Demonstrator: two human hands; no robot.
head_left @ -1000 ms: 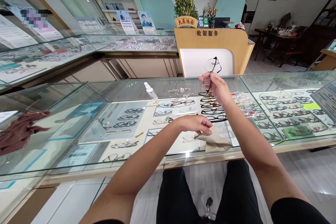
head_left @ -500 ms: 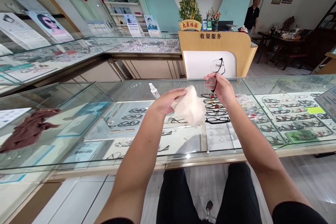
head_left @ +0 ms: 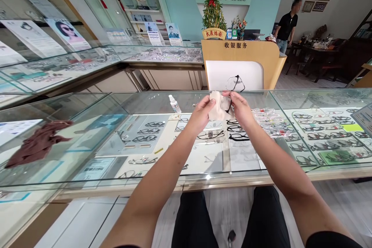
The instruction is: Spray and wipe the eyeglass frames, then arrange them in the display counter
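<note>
Above the glass display counter, my left hand (head_left: 202, 113) is closed on a pale cream cleaning cloth (head_left: 216, 110). My right hand (head_left: 241, 107) grips a pair of eyeglasses (head_left: 236, 82) with a thin dark frame, held on end so that one lens is up and the other down. The cloth lies against the lower lens and partly covers it. Both hands are close together, almost touching. On the glass, to the left of my hands, a white spray bottle (head_left: 174, 104) stands upright.
Under the glass counter top (head_left: 139, 104) lie rows of spectacle frames (head_left: 238, 137). A crumpled brown cloth (head_left: 37, 143) rests on the counter at left. Beyond stands a wooden cashier desk (head_left: 241, 52) with a potted plant (head_left: 213, 11). A person (head_left: 286, 27) is at the back right.
My left hand has brought the cloth up and right to the lower lens. The eyeglasses have come slightly lower and left. The person at the back has moved right, into fuller view.
</note>
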